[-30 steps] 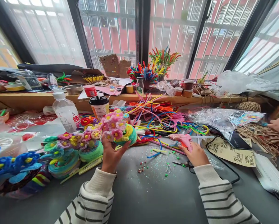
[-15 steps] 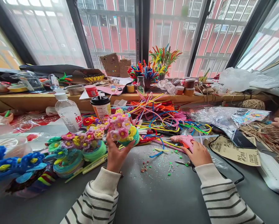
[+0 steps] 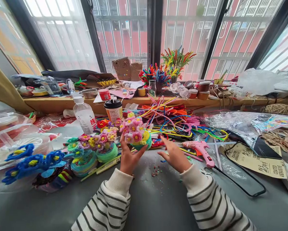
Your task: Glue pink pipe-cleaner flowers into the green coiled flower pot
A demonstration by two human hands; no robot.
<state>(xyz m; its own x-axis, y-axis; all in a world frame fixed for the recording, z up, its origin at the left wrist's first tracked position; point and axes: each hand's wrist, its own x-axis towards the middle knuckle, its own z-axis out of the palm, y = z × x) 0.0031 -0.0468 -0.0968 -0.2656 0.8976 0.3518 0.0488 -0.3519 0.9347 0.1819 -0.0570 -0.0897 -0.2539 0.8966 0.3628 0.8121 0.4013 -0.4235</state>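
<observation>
1. Pink-flowered pot [image 3: 134, 130], teal and yellow base: one, tilted, held at the centre in front of the pipe cleaners [image 3: 168, 117]. Hard to tell whether clear of the desk [image 3: 153, 211].
2. Left hand [image 3: 131, 158]: grip wrapped round the pot's lower part, thumb on the near side. Possible fault: slipping or twisting of the pot, from a one-handed, off-centre hold. Also possible: squashed petals, from fingers riding up too high.
3. Right hand [image 3: 176, 156]: grip unclosed, nothing visible in it, fingers stretched towards the pot, apart from it. Possible fault: bent or loosened flowers, from too firm a touch.
4. Pink glue gun [image 3: 200, 150]: lying on the desk, nozzle towards the pipe cleaners. Heat not visible; if hot, possible burn or singed fuzz, from brushing against the nozzle.
5. Black cord [image 3: 240, 187]: looped, running close beside the right sleeve [image 3: 198, 186]. Possible fault: dragging of the gun, from a snagged cuff.
6. Loose beads [image 3: 155, 172]: scattered between the forearms. Possible fault: scattering or sticking to skin, from a sweeping cuff.
7. Neighbouring flower pots [image 3: 106, 153]: just left of the left hand. Possible fault: toppling, from a sideways elbow or wrist.
</observation>
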